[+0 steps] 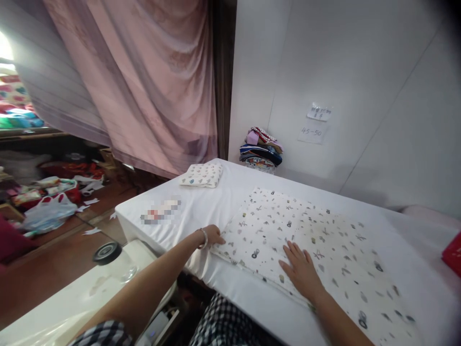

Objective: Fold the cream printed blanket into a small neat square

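Cloth [338, 259] stretches lengthwise from frame centre toward lower right, right hand [300, 270] spread flat on it, left hand [215, 235] at its left corner, grip unclear.

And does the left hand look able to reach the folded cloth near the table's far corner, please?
Probably yes, perhaps with some leaning: only the white table cover shows between the left hand and the folded cloth. The hand would first leave the edge of the large printed cloth.
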Available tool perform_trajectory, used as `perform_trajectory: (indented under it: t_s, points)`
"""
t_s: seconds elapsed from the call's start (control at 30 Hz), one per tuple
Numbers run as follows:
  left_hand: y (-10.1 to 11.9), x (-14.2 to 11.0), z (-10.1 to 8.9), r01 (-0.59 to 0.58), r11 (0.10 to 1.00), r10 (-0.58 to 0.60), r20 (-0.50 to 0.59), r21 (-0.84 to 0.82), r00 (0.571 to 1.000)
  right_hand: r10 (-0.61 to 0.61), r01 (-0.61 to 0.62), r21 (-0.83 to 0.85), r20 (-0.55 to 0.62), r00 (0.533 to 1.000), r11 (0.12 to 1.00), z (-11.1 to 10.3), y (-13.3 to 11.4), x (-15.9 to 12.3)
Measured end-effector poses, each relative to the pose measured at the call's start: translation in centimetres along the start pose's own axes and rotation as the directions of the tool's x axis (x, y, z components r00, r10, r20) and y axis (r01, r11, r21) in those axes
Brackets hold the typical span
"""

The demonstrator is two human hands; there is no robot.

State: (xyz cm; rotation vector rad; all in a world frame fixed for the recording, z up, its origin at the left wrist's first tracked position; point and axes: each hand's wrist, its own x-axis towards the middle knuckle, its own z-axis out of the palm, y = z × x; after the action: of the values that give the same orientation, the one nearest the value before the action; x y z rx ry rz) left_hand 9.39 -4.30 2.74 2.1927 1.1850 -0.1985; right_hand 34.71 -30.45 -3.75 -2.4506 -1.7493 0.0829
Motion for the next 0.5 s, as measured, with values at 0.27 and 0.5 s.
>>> perform_trajectory:
  t_s: [0.27,0.5]
  points:
    - [0.0,-0.1,-0.7,0.019,0.997,-0.017,-0.024,0.077,1.000,0.055,-0.081,0.178,0.149,0.987,0.981,-2.6,0.1,0.9]
    - [3.2,5.9,-3.3,0.095,0.988,-0.068,-0.214,0.121,0.974,-0.068,0.061,0.154,0.040,0.997,0.986,-2.3,-1.9,2.0]
